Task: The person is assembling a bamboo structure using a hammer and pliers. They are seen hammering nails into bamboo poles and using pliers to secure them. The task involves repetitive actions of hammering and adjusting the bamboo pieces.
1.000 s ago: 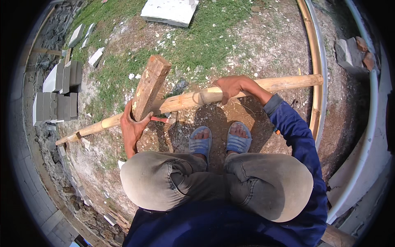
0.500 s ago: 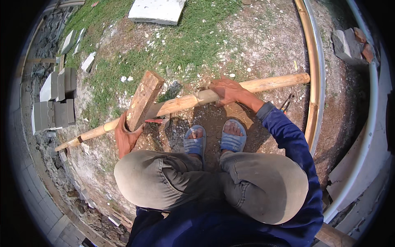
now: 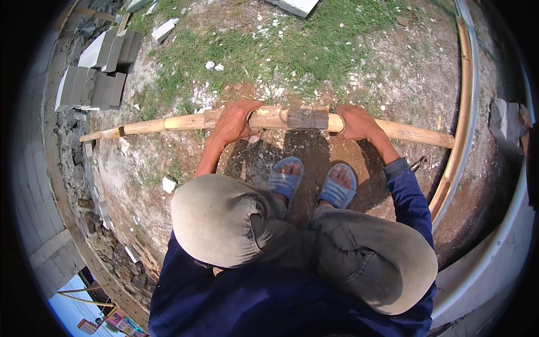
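A long bamboo pole (image 3: 185, 122) runs crosswise in front of my feet, low over the ground. Along its middle rests a short, rough piece of wood (image 3: 306, 118), in line with the pole. My left hand (image 3: 234, 121) is wrapped over the wood and the pole together, near the wood's left end. Just past the wood's right end, my right hand (image 3: 358, 122) grips the bamboo itself, thumb toward the wood. The undersides of the pole and the wood are hidden. At the right, the pole's end meets another bamboo pole (image 3: 465, 84).
A metal pipe (image 3: 474, 67) runs beside the right-hand bamboo. Grey blocks (image 3: 104, 92) are stacked at the left, near a rubble edge (image 3: 78, 185). A white slab (image 3: 300, 4) lies on the grass ahead. Concrete chunks (image 3: 504, 121) sit far right. My sandalled feet (image 3: 286, 180) are close below the pole.
The wood has swung from slanting across the pole to lying along it. My left hand has moved up and right onto the wood and pole. The pole appears more level as the view shifts.
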A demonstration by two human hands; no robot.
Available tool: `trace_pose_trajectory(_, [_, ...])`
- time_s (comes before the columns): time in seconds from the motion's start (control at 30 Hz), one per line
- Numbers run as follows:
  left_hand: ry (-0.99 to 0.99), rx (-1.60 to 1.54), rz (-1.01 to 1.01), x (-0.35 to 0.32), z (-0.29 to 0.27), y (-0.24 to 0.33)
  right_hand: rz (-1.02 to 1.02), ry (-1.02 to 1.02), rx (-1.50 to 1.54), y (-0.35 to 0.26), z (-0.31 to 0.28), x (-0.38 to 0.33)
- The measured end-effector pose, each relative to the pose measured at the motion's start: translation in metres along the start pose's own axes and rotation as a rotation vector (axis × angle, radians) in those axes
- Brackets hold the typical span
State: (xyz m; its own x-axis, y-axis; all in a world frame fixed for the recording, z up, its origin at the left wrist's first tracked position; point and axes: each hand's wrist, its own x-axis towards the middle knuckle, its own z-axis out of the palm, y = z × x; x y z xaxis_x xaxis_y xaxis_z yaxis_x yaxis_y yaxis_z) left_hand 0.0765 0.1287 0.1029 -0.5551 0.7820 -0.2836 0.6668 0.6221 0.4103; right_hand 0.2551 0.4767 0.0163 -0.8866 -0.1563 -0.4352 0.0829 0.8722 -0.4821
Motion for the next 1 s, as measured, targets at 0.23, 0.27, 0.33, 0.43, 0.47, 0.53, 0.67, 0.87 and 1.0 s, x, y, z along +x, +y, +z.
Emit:
trace_pose_trajectory(0.23, [0.006,-0.003,0.031,-0.001,-0.001,-0.039,0.028,-0.058,0.046,-0.004,-0.005,0.005])
trace_pose_trajectory(0.27, [-0.009,0.002,0.015,-0.001,0.001,-0.042,0.034,-0.070,0.061,-0.006,-0.008,0.005])
trace_pose_trajectory(0.33, [0.061,0.044,0.029,-0.005,0.013,-0.057,0.026,-0.072,0.072,-0.009,-0.010,0.006])
trace_pose_trajectory(0.43, [0.022,0.052,0.019,0.005,0.011,-0.050,0.002,-0.045,0.065,-0.007,-0.009,0.005])
trace_pose_trajectory(0.47, [0.011,0.053,0.032,0.005,0.010,-0.048,0.001,-0.041,0.071,-0.006,-0.005,0.004])
trace_pose_trajectory(0.53, [0.002,0.063,0.064,0.008,0.008,-0.048,-0.003,-0.019,0.072,-0.006,-0.007,0.005])
trace_pose_trajectory(0.67, [-0.086,0.111,0.081,0.017,0.010,-0.054,-0.013,0.054,-0.060,0.003,0.006,0.002])
trace_pose_trajectory(0.87, [0.042,0.178,0.097,-0.001,0.029,-0.064,-0.063,0.144,0.162,-0.118,-0.010,-0.033])
trace_pose_trajectory(1.0, [-0.088,0.154,0.004,0.013,0.020,-0.053,-0.305,-0.148,0.400,-0.175,0.081,0.031])
